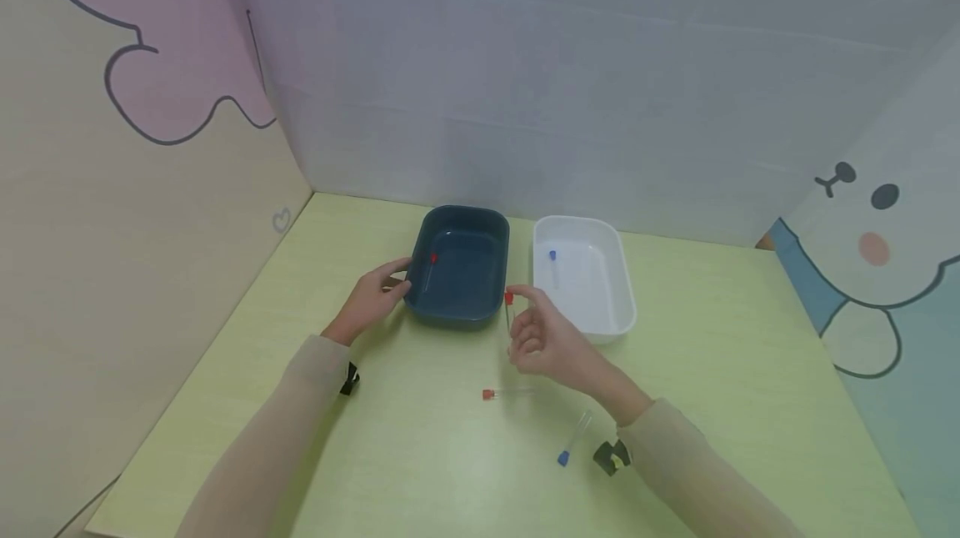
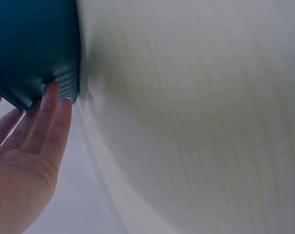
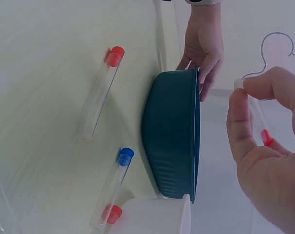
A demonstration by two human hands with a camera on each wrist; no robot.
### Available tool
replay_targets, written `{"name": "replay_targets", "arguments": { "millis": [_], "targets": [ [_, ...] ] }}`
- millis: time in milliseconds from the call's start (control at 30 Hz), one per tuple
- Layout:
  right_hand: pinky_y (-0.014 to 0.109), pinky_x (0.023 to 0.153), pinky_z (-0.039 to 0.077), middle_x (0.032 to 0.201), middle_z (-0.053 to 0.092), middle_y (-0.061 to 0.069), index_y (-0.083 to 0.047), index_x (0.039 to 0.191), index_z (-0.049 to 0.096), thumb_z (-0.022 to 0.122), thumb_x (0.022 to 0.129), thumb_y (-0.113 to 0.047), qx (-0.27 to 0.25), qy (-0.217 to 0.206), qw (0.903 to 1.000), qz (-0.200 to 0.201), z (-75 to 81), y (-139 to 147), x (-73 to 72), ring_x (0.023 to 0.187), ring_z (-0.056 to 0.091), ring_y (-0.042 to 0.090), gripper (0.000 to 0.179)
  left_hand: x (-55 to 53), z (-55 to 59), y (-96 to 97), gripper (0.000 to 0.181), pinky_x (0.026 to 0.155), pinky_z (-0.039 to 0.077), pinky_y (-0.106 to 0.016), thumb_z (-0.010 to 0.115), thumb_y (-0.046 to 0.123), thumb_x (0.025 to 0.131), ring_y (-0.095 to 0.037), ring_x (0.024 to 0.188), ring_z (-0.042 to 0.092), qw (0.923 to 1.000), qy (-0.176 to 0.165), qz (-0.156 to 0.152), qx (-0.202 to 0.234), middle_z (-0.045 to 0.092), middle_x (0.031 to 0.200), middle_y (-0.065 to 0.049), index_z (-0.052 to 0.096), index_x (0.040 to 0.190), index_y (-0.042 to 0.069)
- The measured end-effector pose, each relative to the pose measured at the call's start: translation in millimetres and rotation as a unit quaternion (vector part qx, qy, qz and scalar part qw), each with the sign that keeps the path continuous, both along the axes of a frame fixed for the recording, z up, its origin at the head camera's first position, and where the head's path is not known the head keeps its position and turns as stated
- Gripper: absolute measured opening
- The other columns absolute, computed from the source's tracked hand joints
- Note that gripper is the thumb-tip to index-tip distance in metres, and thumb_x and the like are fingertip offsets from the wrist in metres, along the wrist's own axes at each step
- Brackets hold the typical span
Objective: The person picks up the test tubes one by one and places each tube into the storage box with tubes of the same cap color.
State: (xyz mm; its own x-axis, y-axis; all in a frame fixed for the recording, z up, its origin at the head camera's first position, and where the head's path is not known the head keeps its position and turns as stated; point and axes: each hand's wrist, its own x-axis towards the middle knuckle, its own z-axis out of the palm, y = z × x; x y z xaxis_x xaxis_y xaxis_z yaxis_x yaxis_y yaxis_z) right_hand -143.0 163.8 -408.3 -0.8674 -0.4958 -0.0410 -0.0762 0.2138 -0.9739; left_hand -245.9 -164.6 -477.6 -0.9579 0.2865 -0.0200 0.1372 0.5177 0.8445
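Observation:
In the head view, my left hand (image 1: pixel 369 300) is at the left side of a dark blue bin (image 1: pixel 457 323). Its fingers (image 2: pixel 50 117) press against the outer wall in the left wrist view, and its thumb is at the rim. A red-capped test tube (image 1: pixel 432 263) lies inside this bin. Between the two bins, my right hand (image 1: pixel 551 342) pinches another red-capped test tube (image 3: pixel 257 114), its cap (image 1: pixel 509 298) uppermost in the head view. Beside that hand stands a white bin (image 1: pixel 626 304) with a blue-capped test tube (image 1: pixel 553 258) inside.
On the pale yellow table (image 1: pixel 412 455) lie a red-capped tube (image 1: pixel 491 394) and a blue-capped tube (image 1: pixel 573 438), both near the right forearm. Another red cap (image 3: pixel 112 214) shows beside the white bin in the right wrist view. Printed walls bound the left, back and right.

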Motion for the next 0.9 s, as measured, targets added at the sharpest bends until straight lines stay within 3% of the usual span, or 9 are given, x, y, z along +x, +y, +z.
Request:
{"name": "replay_targets", "arguments": {
  "millis": [333, 467, 900],
  "targets": [
    [0.019, 0.078, 0.059, 0.107, 0.058, 0.023, -0.005, 0.154, 0.027, 0.073, 0.078, 0.013, 0.034, 0.062, 0.9975, -0.008, 0.1, -5.2, -3.9, 0.083, 0.065, 0.013, 0.090, -1.0, -0.1, -0.1, 0.054, 0.106, 0.053, -0.055, 0.055, 0.020, 0.107, -0.039, 0.130, 0.062, 1.0000, -0.001, 0.004, -0.004, 0.047, 0.160, -0.017, 0.041, 0.159, 0.013],
    [0.028, 0.083, 0.063, 0.108, 0.059, 0.023, -0.001, 0.153, 0.028, 0.077, 0.079, 0.010, 0.046, 0.100, 0.9937, -0.022, 0.4, -8.6, -11.2, 0.086, 0.070, 0.019, 0.090, -1.4, 1.0, 1.2, 0.054, 0.107, 0.053, -0.055, 0.056, 0.019, 0.107, -0.040, 0.130, 0.062, 1.0000, -0.002, 0.005, -0.008, 0.047, 0.159, -0.017, 0.041, 0.158, 0.012],
    [0.054, 0.103, 0.055, 0.131, 0.058, 0.018, 0.000, 0.153, 0.034, 0.085, 0.082, -0.014, 0.129, 0.162, 0.9760, -0.068, 7.9, -21.3, -42.6, 0.116, 0.064, 0.035, 0.089, -3.1, 1.9, 1.0, 0.054, 0.104, 0.054, -0.054, 0.055, 0.018, 0.107, -0.039, 0.131, 0.062, 0.9999, -0.006, 0.007, -0.012, 0.046, 0.160, -0.017, 0.041, 0.159, 0.012]
  ]
}}
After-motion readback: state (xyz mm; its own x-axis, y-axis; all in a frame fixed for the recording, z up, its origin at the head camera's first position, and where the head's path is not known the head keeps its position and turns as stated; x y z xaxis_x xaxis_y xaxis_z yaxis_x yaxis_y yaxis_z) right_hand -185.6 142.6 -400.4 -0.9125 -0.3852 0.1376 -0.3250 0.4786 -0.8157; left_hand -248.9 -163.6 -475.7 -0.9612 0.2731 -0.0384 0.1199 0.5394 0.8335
